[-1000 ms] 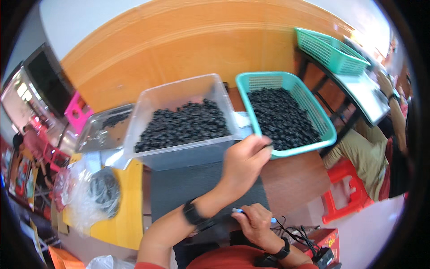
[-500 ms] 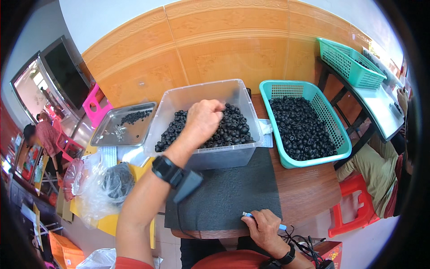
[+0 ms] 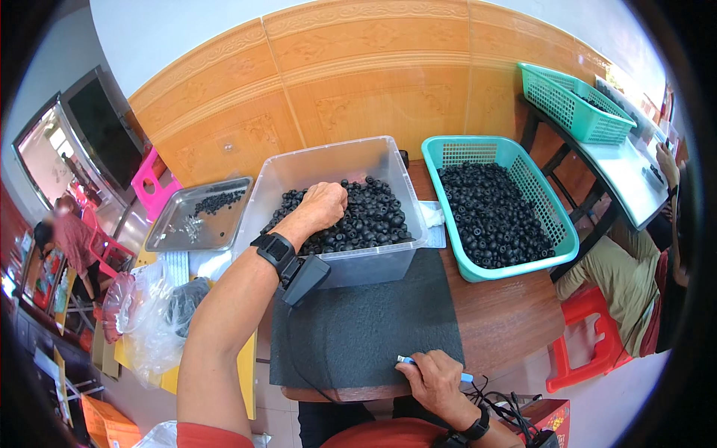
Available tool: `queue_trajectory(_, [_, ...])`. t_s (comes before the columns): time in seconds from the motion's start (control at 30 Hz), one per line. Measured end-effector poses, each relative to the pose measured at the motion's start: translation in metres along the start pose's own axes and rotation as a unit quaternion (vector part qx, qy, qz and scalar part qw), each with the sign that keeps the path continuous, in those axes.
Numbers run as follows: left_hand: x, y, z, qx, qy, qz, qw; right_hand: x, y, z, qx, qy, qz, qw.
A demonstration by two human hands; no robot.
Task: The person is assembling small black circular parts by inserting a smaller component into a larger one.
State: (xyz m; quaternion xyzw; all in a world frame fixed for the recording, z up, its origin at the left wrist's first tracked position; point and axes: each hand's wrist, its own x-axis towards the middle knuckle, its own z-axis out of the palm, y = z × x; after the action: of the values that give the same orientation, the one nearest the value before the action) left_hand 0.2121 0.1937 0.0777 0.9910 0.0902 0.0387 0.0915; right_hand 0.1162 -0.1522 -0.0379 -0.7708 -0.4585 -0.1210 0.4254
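Note:
My left hand (image 3: 321, 207) reaches into a clear plastic bin (image 3: 366, 270) and rests on the heap of small black ring-like parts (image 3: 377, 216) inside. Its fingers curl down into the pile, so whatever they pinch is hidden. Near the front edge of the table, my right hand (image 3: 439, 381) is closed round a slim light-blue tool (image 3: 467, 378). The tool's pale tip points left, over a dark mat (image 3: 373, 321). I cannot make out its exact kind.
Right of the bin stands a turquoise basket (image 3: 515, 273) of similar black parts. A metal tray (image 3: 216, 233) with small black and pale pieces lies left. Plastic bags (image 3: 153, 328) sit below it. A person (image 3: 624, 280) sits at the right, beside another table (image 3: 624, 183).
My left hand has come down and slightly left, from above the black parts onto the heap. The right hand keeps its hold on the blue tool. The view has shifted a little.

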Motion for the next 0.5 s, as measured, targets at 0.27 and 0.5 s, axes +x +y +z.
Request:
queue_trajectory(0.27, [-0.032,0.012,-0.024,-0.072,-0.002,-0.023,0.997,-0.001,0.001,0.000,0.000,0.005,-0.014,1.000])
queue_trajectory(0.5, [-0.094,0.022,-0.044,-0.466,0.020,-0.053,0.883,0.000,0.001,0.002,0.008,0.015,-0.009,1.000])
